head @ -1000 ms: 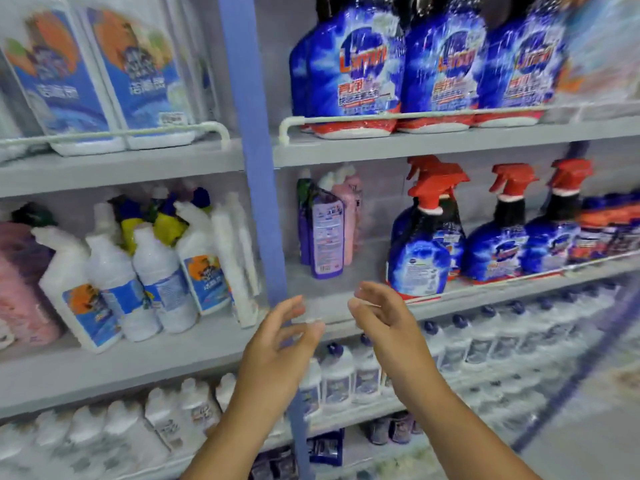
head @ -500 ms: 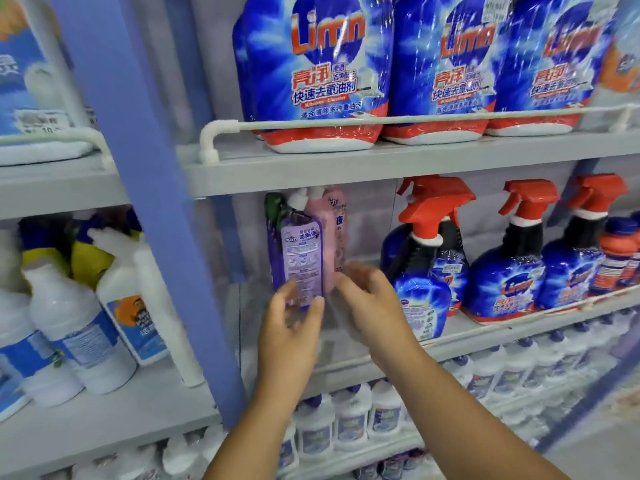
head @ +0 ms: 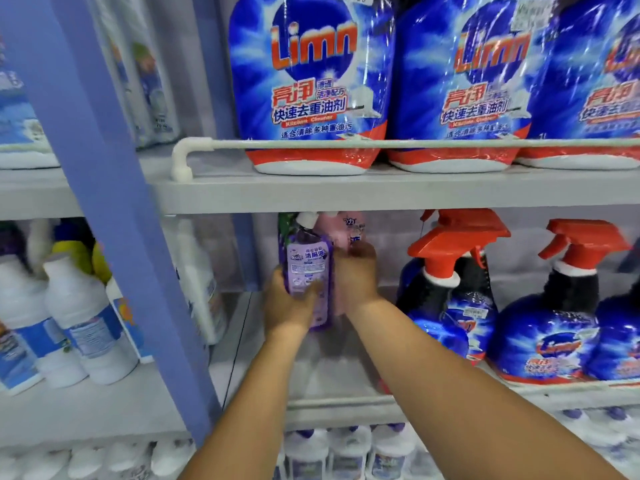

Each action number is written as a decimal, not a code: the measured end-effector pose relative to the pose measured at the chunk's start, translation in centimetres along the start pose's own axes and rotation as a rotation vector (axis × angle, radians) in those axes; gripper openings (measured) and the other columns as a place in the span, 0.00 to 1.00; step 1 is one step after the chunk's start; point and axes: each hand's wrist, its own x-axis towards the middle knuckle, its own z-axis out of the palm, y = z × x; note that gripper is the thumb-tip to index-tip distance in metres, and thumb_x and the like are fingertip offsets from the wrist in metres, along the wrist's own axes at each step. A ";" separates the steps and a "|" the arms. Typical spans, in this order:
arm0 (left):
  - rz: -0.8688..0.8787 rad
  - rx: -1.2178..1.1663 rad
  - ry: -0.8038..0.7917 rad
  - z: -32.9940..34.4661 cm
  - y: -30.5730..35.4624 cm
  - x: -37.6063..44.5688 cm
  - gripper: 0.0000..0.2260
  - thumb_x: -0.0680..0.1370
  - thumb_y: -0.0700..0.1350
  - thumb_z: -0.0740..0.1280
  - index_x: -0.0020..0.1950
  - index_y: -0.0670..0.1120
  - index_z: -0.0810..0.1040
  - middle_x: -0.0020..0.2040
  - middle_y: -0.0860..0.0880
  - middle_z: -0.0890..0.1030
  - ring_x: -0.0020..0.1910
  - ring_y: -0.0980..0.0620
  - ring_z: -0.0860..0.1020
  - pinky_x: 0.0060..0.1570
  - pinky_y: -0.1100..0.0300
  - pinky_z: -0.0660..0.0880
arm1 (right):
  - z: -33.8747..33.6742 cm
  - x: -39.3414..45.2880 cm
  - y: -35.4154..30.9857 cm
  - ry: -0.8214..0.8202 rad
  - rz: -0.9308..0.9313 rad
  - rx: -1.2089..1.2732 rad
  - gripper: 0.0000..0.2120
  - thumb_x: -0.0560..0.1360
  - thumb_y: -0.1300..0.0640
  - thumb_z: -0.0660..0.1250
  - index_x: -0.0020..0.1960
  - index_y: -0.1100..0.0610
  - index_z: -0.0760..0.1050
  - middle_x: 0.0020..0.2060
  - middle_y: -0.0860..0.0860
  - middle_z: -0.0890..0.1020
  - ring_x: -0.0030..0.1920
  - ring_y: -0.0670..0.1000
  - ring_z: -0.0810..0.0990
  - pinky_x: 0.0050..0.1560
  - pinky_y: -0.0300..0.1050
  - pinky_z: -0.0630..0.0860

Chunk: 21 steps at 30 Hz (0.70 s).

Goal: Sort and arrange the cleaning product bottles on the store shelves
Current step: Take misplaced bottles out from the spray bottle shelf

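Left hand (head: 289, 301) curled in grip; right hand (head: 356, 275) seemingly likewise.

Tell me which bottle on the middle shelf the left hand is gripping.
The purple bottle with white cap; left hand grips it, beside the pink bottle.

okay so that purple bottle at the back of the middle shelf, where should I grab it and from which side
Probably round the flat middle of the purple bottle, from the front and its left. It stands upright with open shelf to its left; the pink bottle crowds its right. The left hand already grips it there, thumb across the label, while the right hand is on the pink one.
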 end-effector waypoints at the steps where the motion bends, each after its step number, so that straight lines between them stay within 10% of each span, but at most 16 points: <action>1: -0.015 0.011 -0.007 0.2 -0.2 0.2 0.16 0.72 0.46 0.79 0.54 0.53 0.75 0.48 0.54 0.82 0.46 0.51 0.82 0.42 0.61 0.72 | 0.2 0.2 0.3 0.006 0.004 0.011 0.10 0.68 0.55 0.70 0.48 0.56 0.81 0.42 0.53 0.87 0.45 0.59 0.86 0.49 0.62 0.83; 11: 0.033 0.065 0.211 -1.0 -2.5 -0.9 0.15 0.74 0.43 0.76 0.57 0.48 0.76 0.53 0.48 0.80 0.49 0.48 0.79 0.49 0.55 0.75 | 1.8 0.0 1.5 0.005 -0.007 -0.115 0.25 0.58 0.42 0.77 0.54 0.42 0.78 0.41 0.44 0.87 0.41 0.50 0.87 0.44 0.55 0.85; 21: 0.051 -0.084 0.261 -1.8 -2.4 -4.3 0.18 0.74 0.42 0.76 0.56 0.55 0.72 0.47 0.56 0.81 0.43 0.58 0.81 0.40 0.72 0.72 | -0.2 -7.1 1.2 0.039 -0.079 -0.240 0.27 0.63 0.44 0.75 0.59 0.49 0.73 0.50 0.49 0.85 0.46 0.51 0.85 0.48 0.57 0.84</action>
